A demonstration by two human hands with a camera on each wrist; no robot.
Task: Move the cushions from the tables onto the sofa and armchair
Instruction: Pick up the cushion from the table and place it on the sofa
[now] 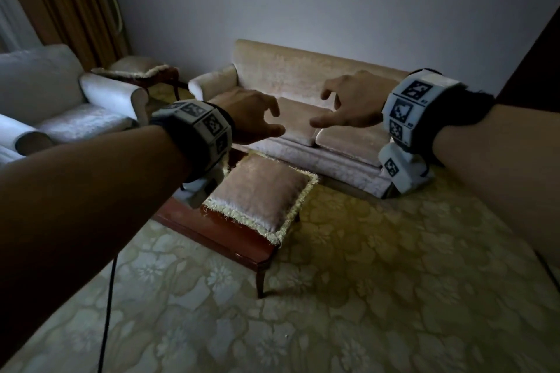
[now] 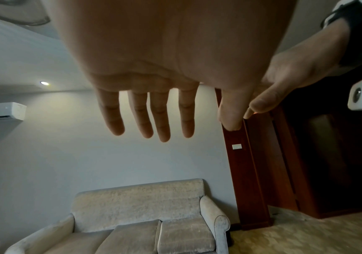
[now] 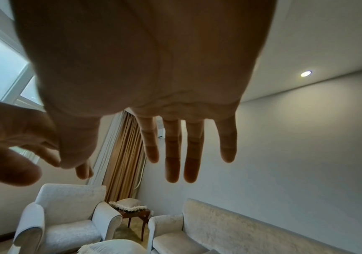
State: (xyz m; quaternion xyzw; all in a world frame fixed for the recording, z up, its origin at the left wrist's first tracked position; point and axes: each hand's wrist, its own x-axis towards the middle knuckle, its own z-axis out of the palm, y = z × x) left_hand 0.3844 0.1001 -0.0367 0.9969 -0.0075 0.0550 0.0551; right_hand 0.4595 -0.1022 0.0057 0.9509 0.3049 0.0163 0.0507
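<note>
Left hand (image 1: 253, 118) and right hand (image 1: 353, 103) raised, fingers spread, holding nothing, above fringed cushion (image 1: 262, 192) on coffee tabletop (image 1: 224, 232).

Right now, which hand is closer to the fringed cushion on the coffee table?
Left. The left hand hovers above the cushion; the right hand is farther right, over the sofa.

Two cushions (image 1: 263, 191) (image 1: 136, 66), two tables (image 1: 224, 233) (image 1: 165, 76).
</note>
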